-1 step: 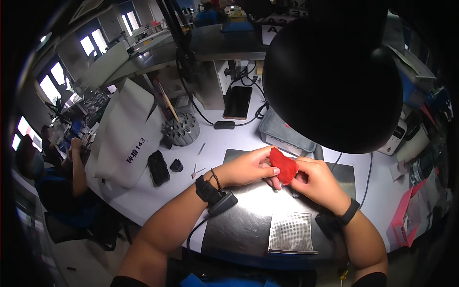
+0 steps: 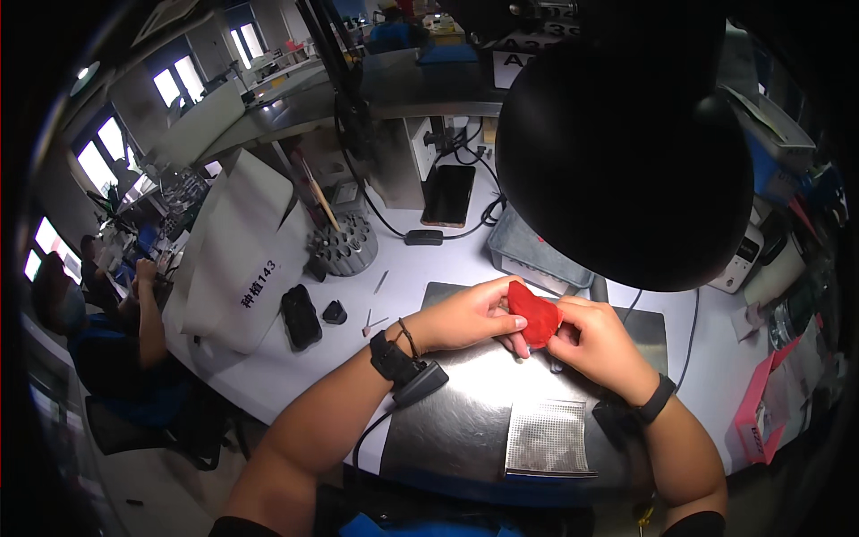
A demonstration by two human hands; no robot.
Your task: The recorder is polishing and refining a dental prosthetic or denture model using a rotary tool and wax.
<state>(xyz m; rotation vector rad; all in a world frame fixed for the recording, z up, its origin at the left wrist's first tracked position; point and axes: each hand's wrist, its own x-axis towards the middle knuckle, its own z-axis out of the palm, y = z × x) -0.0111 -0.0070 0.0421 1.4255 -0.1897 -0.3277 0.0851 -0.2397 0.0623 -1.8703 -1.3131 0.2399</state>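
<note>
Over a shiny metal plate (image 2: 438, 438), a rounded, bent piece of thin red sheet (image 2: 537, 318) is held up between both hands. My left hand (image 2: 474, 315) grips its left side, thumb on the near face and fingers behind. The fingers of my right hand (image 2: 601, 342) are pinched at its right edge. What lies behind the sheet is hidden; a small pale bit shows under the left fingertips. Nearer to me, a silvery textured mesh sheet (image 2: 546, 438) rests on the metal plate. Each wrist wears a dark band.
A large black lamp shade (image 2: 626, 170) hangs above the right side. Beyond the hands stand a grey bin (image 2: 537, 251), a phone (image 2: 448, 194) and a grey tool holder (image 2: 349, 246). A black block (image 2: 301, 318) lies left, a pink tray (image 2: 761, 403) right. Another person (image 2: 116, 349) sits far left.
The whole view has shifted very slightly. Both hands keep their hold on the red sheet, which shows at a slightly different tilt.
</note>
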